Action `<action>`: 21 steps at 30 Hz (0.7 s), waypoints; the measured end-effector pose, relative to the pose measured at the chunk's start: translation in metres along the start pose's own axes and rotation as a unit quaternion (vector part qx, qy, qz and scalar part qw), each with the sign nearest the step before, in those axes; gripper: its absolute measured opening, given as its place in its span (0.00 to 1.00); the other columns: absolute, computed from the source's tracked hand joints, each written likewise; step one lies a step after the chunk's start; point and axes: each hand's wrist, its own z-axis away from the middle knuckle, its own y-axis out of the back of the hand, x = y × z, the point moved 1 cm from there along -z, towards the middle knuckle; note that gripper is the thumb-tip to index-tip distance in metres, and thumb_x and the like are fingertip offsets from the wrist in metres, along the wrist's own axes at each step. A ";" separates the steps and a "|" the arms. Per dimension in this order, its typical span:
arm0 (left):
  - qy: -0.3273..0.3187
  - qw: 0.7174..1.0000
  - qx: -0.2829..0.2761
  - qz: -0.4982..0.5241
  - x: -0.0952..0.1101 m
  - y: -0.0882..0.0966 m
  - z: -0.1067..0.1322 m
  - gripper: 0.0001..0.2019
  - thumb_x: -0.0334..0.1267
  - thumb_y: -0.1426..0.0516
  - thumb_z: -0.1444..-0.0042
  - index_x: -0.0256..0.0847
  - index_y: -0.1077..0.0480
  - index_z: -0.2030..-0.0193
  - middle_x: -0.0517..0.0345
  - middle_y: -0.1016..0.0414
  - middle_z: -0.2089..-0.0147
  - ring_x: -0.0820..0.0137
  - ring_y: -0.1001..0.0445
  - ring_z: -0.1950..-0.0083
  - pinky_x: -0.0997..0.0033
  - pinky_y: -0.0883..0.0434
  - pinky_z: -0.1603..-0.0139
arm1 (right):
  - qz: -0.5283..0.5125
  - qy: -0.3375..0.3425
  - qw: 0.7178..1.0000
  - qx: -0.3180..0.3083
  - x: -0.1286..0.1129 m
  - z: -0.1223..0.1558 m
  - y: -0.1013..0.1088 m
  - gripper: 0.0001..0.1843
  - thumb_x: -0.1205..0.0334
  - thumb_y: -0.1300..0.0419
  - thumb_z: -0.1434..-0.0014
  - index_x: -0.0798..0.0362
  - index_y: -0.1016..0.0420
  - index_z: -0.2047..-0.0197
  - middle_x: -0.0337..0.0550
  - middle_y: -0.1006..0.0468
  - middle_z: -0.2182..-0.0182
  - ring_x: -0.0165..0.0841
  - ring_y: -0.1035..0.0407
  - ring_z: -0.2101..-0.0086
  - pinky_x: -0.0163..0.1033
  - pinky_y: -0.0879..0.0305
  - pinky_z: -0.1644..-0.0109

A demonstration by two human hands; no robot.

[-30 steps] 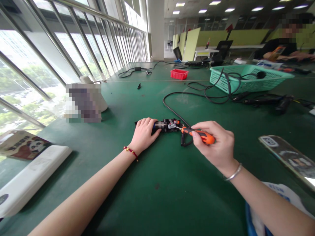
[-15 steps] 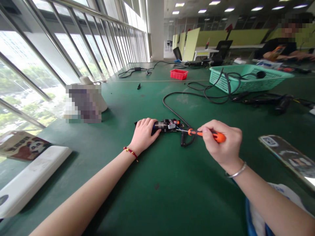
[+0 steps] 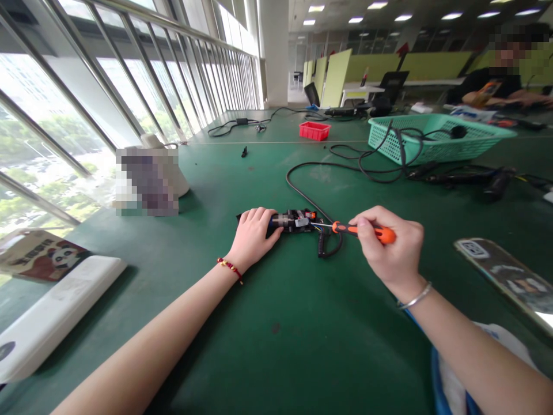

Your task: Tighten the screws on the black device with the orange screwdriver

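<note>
My left hand (image 3: 254, 235) is wrapped over a black corded device (image 3: 283, 221) lying on the green table (image 3: 276, 288). The device's right end is opened up, with small coloured wires and a red-orange part showing. In my right hand (image 3: 391, 245) is an orange-and-black screwdriver (image 3: 365, 230), its thin shaft pointing left. The screwdriver's tip is in among the wires at the exposed end; exactly what it touches is too small to tell. A black cable (image 3: 311, 164) runs from that end, with a ribbed sleeve (image 3: 321, 245) beside it. My left palm hides the device's other end.
A red tray (image 3: 314, 131) and a turquoise basket (image 3: 432, 141) with cables stand farther back. Black tools (image 3: 470, 177) lie at the right, above a phone (image 3: 505, 274). A white oblong case (image 3: 64, 314) sits at left. Another person (image 3: 492, 86) is at the far right.
The screwdriver's tip has shifted slightly up and its shaft lies more level. My right hand has moved a little with it; my left hand stays on the device.
</note>
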 end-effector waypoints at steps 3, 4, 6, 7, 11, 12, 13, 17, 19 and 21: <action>-0.001 1.000 0.002 0.000 0.000 -0.001 0.000 0.14 0.44 0.49 0.39 0.40 0.35 0.50 0.50 0.29 0.53 0.59 0.33 0.51 0.58 0.38 0.46 | -0.005 -0.013 1.000 -0.011 0.001 0.000 -0.002 0.10 0.66 0.45 0.46 0.51 0.31 0.78 0.34 0.27 0.83 0.26 0.36 0.83 0.33 0.43 0.78; -0.001 1.000 0.002 0.000 -0.001 -0.001 0.000 0.14 0.44 0.49 0.39 0.40 0.35 0.50 0.51 0.29 0.53 0.59 0.33 0.51 0.58 0.38 0.46 | -0.007 -0.019 1.000 -0.015 0.001 0.001 -0.002 0.10 0.66 0.45 0.46 0.51 0.31 0.77 0.34 0.27 0.83 0.26 0.36 0.83 0.32 0.43 0.78; -0.002 1.000 0.002 0.001 -0.001 -0.001 0.000 0.14 0.44 0.49 0.39 0.40 0.35 0.50 0.51 0.29 0.54 0.59 0.33 0.51 0.58 0.38 0.46 | -0.018 -0.035 0.999 -0.021 0.002 0.001 -0.003 0.07 0.65 0.44 0.45 0.51 0.29 0.74 0.33 0.29 0.84 0.26 0.37 0.83 0.32 0.42 0.78; -0.003 1.000 0.003 0.002 -0.001 -0.001 0.000 0.14 0.44 0.49 0.39 0.40 0.35 0.50 0.51 0.29 0.54 0.59 0.33 0.51 0.58 0.38 0.46 | -0.025 -0.044 0.999 -0.020 0.002 0.001 -0.003 0.03 0.65 0.43 0.46 0.51 0.29 0.71 0.32 0.30 0.83 0.26 0.37 0.83 0.32 0.41 0.77; -0.003 1.000 0.004 0.004 -0.001 -0.001 0.000 0.14 0.44 0.49 0.39 0.40 0.35 0.50 0.50 0.29 0.53 0.59 0.33 0.50 0.57 0.38 0.46 | -0.050 -0.040 0.998 0.012 0.005 0.003 -0.006 0.17 0.66 0.40 0.49 0.51 0.31 0.55 0.40 0.25 0.68 0.32 0.28 0.70 0.36 0.30 0.65; -0.003 1.000 0.003 0.004 -0.001 -0.001 0.000 0.14 0.44 0.49 0.39 0.40 0.35 0.50 0.50 0.29 0.53 0.59 0.33 0.50 0.57 0.38 0.46 | -0.053 -0.034 0.998 0.019 0.006 0.003 -0.006 0.19 0.67 0.40 0.50 0.51 0.32 0.53 0.43 0.25 0.62 0.33 0.27 0.65 0.38 0.29 0.61; -0.003 1.000 0.003 0.004 0.000 -0.001 0.000 0.14 0.44 0.49 0.39 0.40 0.35 0.50 0.50 0.29 0.53 0.59 0.33 0.51 0.57 0.38 0.46 | -0.056 -0.031 0.998 0.023 0.007 0.003 -0.007 0.20 0.67 0.40 0.50 0.51 0.32 0.52 0.45 0.25 0.59 0.34 0.27 0.63 0.39 0.29 0.59; 0.000 1.000 0.000 0.000 0.001 -0.001 0.000 0.15 0.44 0.48 0.39 0.39 0.35 0.50 0.50 0.29 0.53 0.59 0.33 0.50 0.58 0.38 0.46 | -0.048 -0.060 0.997 0.008 0.006 0.004 -0.006 0.11 0.65 0.39 0.48 0.51 0.30 0.59 0.37 0.26 0.73 0.30 0.30 0.74 0.35 0.31 0.69; 0.001 1.000 -0.001 -0.001 0.001 0.000 0.000 0.15 0.44 0.48 0.39 0.38 0.35 0.50 0.50 0.29 0.53 0.59 0.33 0.50 0.58 0.38 0.45 | -0.045 -0.073 0.996 -0.005 0.003 0.003 -0.005 0.07 0.64 0.39 0.47 0.51 0.29 0.62 0.33 0.30 0.80 0.27 0.33 0.79 0.33 0.35 0.74; 0.001 1.000 -0.002 -0.001 0.001 0.000 0.000 0.15 0.44 0.48 0.39 0.38 0.35 0.50 0.51 0.29 0.53 0.59 0.33 0.50 0.58 0.38 0.45 | -0.046 -0.072 0.996 -0.006 -0.001 0.003 -0.004 0.07 0.63 0.38 0.47 0.51 0.29 0.63 0.31 0.33 0.82 0.26 0.35 0.81 0.32 0.37 0.76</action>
